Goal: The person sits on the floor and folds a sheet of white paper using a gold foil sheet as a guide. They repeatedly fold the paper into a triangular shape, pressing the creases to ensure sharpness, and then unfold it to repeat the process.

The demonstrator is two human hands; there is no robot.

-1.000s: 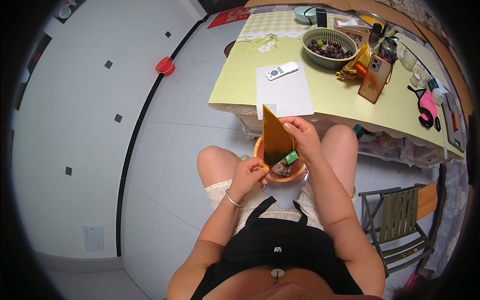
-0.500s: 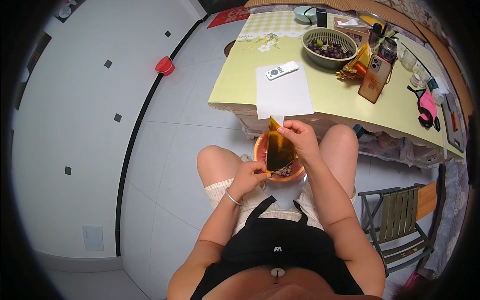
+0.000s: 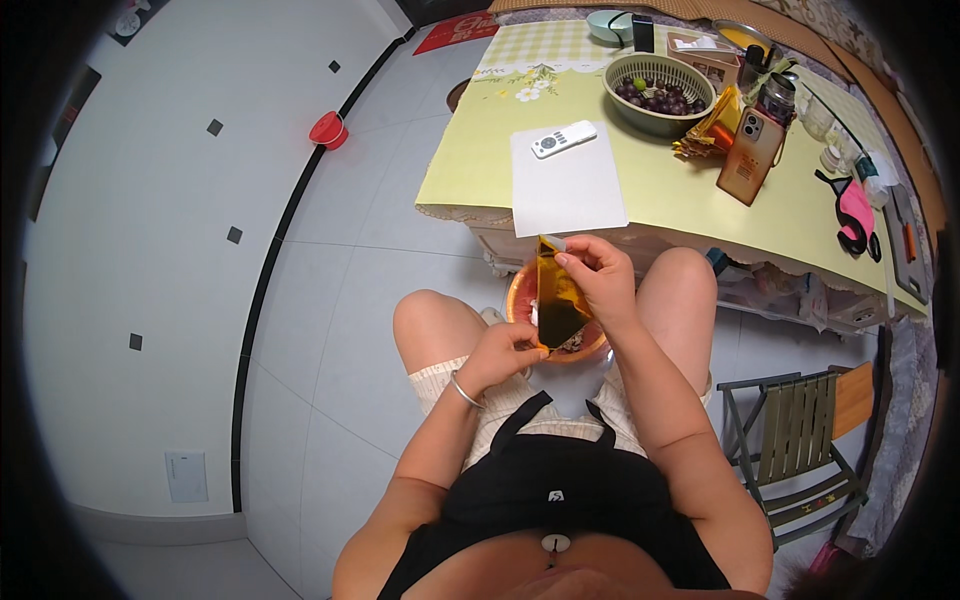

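Between my knees, both my hands hold a shiny gold foil sheet (image 3: 562,308), creased and folded to a point at its top, where a pale underside shows. My right hand (image 3: 600,277) pinches it near that upper tip, thumb in front. The fingers of my left hand (image 3: 506,354), closed, grip its lower left corner. Below the foil is a round orange-rimmed thing (image 3: 520,296), reddish inside; it may be a basin or a stool top. Something pale and crumpled shows in it, mostly hidden by the foil and my hands.
On the yellow-green table (image 3: 470,165) ahead lie white paper (image 3: 567,195), a white remote (image 3: 564,140), a colander of grapes (image 3: 622,108), more gold foil (image 3: 712,132) and an upright phone (image 3: 750,160). A folding chair (image 3: 795,440) stands right; a red bucket (image 3: 328,130) sits by the wall.
The foil's upper tip has dropped slightly and its surface has bent into new creases. My right hand has moved slightly up; my left keeps the lower corner.
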